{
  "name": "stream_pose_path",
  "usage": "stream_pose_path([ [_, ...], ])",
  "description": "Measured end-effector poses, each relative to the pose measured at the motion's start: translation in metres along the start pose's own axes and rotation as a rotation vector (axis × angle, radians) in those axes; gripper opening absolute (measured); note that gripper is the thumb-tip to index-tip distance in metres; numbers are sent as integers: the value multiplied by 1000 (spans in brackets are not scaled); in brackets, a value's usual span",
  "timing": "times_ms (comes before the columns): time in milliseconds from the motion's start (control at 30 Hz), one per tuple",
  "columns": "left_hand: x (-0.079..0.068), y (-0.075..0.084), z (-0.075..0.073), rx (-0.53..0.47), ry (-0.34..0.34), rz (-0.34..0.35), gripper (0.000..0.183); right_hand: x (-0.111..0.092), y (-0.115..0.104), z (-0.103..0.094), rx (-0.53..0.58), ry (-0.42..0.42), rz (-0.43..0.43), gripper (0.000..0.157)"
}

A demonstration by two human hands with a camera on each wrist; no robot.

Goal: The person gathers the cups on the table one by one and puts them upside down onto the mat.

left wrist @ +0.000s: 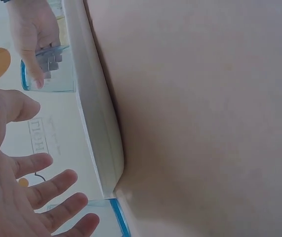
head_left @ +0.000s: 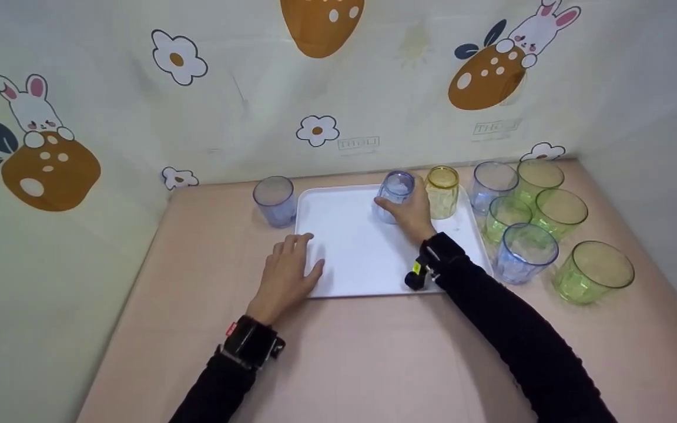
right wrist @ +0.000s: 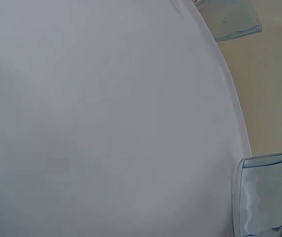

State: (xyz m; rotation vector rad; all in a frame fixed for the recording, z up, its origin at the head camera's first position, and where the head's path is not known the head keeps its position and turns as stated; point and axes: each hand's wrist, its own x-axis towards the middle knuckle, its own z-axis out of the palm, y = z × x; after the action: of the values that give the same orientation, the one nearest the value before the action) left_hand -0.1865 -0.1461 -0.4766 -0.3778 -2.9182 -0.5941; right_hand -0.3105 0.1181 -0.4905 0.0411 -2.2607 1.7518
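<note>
My right hand grips a blue glass over the back of the white tray. The glass is upside down, its thick base on top. Right beside that hand, a yellow glass stands upside down on the tray. My left hand, fingers spread, is at the tray's front left edge and holds nothing. In the left wrist view its fingers are apart from the held glass. The right wrist view catches only part of the held blue glass; most of the hand is out of frame.
An upright blue glass stands left of the tray. Several green and blue glasses stand upright to its right, among them a blue glass close to the tray edge and a green glass. A patterned wall covering borders the table.
</note>
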Motion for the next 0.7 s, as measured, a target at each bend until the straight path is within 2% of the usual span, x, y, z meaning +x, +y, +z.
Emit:
stream_pose_path([
  [167, -1, 1, 0, -13, 8, 0, 56, 4, 0, 0, -47, -9, -2, 90],
  [533, -2, 1, 0, 9, 29, 49, 51, 7, 4, 3, -57, -14, -50, 95],
  [700, -3, 1, 0, -10, 32, 47, 51, 7, 0, 2, -81, -25, -31, 99],
])
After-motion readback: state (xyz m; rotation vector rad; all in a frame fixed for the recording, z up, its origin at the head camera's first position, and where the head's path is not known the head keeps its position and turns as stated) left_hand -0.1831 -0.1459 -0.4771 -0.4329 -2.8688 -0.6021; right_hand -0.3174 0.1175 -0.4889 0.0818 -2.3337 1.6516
